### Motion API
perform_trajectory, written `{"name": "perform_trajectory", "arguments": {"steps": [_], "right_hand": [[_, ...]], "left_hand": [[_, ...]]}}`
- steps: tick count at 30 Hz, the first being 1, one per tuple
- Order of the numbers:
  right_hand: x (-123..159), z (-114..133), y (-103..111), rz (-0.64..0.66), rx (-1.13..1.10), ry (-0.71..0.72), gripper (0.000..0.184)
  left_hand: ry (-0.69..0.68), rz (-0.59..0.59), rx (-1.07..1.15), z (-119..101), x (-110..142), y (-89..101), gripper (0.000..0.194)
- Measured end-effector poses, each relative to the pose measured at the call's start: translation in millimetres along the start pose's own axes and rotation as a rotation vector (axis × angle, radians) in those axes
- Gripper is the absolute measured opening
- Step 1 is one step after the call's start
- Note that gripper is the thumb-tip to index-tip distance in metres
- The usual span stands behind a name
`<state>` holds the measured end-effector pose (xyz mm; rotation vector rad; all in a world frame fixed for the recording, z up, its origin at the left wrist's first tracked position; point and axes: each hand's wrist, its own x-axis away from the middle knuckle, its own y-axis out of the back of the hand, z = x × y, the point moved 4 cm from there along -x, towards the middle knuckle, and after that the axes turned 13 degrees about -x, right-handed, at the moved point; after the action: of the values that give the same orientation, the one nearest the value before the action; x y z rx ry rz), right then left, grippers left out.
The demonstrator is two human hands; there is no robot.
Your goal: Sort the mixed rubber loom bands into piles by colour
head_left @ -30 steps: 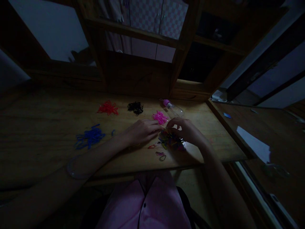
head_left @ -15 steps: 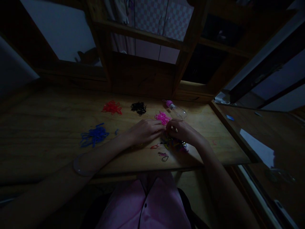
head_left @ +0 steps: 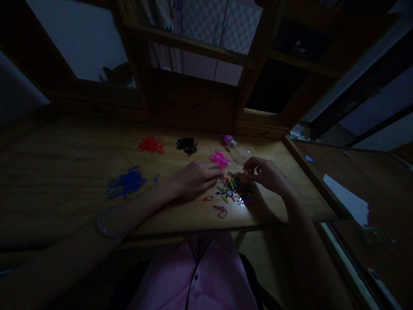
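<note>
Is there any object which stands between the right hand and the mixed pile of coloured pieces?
Nothing visible does. The right hand is at the far right edge of the mixed pile; the clear bottle lies beyond the pile, not in between.

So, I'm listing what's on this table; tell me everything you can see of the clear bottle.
The clear bottle is bulb-shaped and see-through, like plastic or glass, with a pinkish-purple cap on its narrow neck and a small loop at the cap's end. It lies on its side on the wooden table, cap toward the far left, rounded end toward the near right. The pink pile lies just left of it; the right hand is close to its rounded end, though contact can't be told.
</note>
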<state>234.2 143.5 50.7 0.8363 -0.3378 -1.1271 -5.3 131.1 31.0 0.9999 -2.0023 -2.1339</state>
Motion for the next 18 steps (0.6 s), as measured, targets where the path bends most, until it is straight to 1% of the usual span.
{"name": "perform_trajectory", "arguments": {"steps": [5, 8, 11, 14, 18], "right_hand": [[1.3, -9.2, -11.4, 0.067, -0.023, -0.048, 0.013], [-1.5, -9.8, -14.1, 0.109, -0.026, -0.072, 0.013], [-8.7, -5.3, -15.5, 0.181, 0.045, -0.086, 0.01], [-16.9, -1.8, -18.3, 0.244, 0.137, -0.109, 0.014], [-18.9, -1.2, -18.3, 0.247, 0.161, -0.109, 0.015]], "left_hand": [[0.0, -0.008, -0.008, 0.8, 0.4, -1.7, 0.022], [-0.003, 0.002, 0.003, 0.2, 0.5, -1.8, 0.022], [0.005, -0.001, -0.001, 0.2, 0.3, -1.2, 0.021], [0.006, -0.006, -0.001, 0.6, 0.1, -0.6, 0.021], [0.009, 0.012, 0.008, 1.1, -0.4, -1.2, 0.022]]}}
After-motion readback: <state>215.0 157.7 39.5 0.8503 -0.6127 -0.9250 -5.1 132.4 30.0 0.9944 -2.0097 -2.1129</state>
